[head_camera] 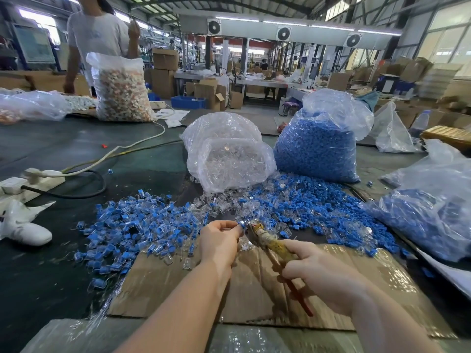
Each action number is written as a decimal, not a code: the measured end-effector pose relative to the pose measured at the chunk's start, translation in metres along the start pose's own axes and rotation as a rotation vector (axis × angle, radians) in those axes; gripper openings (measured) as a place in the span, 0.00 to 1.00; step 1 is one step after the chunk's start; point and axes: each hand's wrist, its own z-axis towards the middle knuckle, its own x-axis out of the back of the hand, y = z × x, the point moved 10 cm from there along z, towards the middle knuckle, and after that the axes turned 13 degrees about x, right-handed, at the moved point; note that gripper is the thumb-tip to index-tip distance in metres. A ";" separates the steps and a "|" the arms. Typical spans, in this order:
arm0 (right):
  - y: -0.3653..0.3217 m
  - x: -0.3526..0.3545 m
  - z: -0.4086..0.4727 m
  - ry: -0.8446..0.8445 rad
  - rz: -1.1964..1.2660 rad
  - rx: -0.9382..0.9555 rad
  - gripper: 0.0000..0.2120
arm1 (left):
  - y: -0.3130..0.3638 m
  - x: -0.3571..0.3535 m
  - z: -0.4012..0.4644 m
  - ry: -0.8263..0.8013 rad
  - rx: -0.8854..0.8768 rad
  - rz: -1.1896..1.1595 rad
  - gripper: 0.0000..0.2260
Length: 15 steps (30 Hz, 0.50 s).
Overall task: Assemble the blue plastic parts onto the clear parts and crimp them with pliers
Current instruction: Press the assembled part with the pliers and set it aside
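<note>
Left hand point(221, 239) pinches one part point(241, 226) over the table's near edge; right hand point(316, 273) grips pliers point(267, 242) at it. Risk: misaligned jaws may crush or eject the part.

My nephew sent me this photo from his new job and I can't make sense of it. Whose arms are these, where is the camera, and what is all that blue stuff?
No machine here: the arms belong to a person wearing a camera on the head, looking down at their own hands. The left hand pinches a small blue and clear part in its fingers. The right hand grips pliers whose nose meets that part. On the dark table lie a cardboard sheet, a scattered pile of assembled blue pieces, and loose blue and clear pieces. Behind stand a bag of clear parts and a bag of blue parts. Another person stands at the far left.
</note>
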 end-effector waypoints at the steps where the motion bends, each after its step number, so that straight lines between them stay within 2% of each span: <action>1: 0.000 0.000 0.000 0.005 0.002 0.003 0.15 | 0.000 0.000 -0.001 -0.002 -0.001 0.004 0.02; 6: -0.003 0.000 -0.003 -0.028 -0.144 0.039 0.17 | -0.004 -0.002 -0.002 -0.042 0.054 0.005 0.02; 15: 0.005 0.007 -0.002 -0.009 -0.129 0.026 0.20 | -0.011 -0.005 0.002 -0.056 0.094 -0.025 0.03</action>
